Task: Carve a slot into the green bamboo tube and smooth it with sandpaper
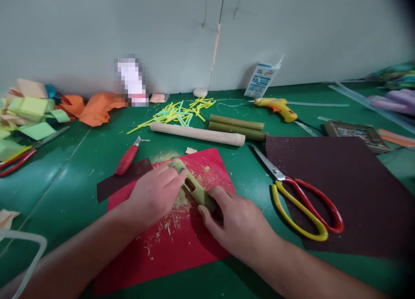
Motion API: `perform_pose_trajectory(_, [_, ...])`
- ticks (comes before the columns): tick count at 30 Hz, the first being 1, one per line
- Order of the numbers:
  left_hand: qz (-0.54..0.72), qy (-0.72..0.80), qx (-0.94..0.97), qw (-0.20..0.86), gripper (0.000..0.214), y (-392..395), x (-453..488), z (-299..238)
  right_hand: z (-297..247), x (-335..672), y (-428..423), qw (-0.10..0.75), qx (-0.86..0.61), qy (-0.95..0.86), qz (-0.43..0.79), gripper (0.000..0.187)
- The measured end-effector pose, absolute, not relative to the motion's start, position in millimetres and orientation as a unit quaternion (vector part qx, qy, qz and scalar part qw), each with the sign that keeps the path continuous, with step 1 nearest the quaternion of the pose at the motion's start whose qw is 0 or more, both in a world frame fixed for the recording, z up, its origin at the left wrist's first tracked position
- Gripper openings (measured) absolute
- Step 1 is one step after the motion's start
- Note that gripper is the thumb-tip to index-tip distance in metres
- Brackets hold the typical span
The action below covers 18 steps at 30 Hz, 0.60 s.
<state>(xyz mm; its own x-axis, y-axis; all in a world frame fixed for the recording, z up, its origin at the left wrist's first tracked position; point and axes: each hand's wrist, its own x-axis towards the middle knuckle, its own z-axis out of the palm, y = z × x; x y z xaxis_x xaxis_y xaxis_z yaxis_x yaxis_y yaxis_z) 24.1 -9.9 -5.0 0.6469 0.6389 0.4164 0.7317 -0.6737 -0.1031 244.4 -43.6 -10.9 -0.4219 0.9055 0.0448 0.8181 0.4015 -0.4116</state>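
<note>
1. One red-handled craft knife (127, 159) lay beside the left hand, its blade pointing away.
2. The left hand (155, 194) had its fingers wrapped over the far end of the slotted bamboo tube; whether they also pinched something small could not be told.
3. The slotted bamboo tube (202, 196) lay between both hands, tilted above the shavings-strewn red sheet (191, 260). Careful work probably called for a firm two-handed brace against rolling, with fingertips clear of the slot's edges.
4. The right hand (238, 219) gripped the near end, thumb alongside.
5. Farther right, a carton (262, 80) bore blue and red print, too small to read.
</note>
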Motion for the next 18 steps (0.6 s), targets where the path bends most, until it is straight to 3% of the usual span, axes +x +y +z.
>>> perform_pose_trajectory(8, [-0.187, -0.389, -0.895, 0.113, 0.026, -10.4, 23.7, -1.5, -9.4, 243.1, -44.2, 0.142, -0.520, -0.829, 0.150, 0.015])
perform_pose_trajectory(13, [-0.210, -0.424, -0.874, 0.110, 0.024, -6.5, 15.6, -2.1, -2.9, 251.5, -39.5, 0.162, -0.508, -0.846, 0.022, 0.011])
perform_pose_trajectory(18, [-0.205, -0.408, -0.884, 0.100, 0.024, -7.7, 15.5, -2.9, 4.1, 265.2, -28.8, 0.119, -0.505, -0.853, -0.056, 0.013])
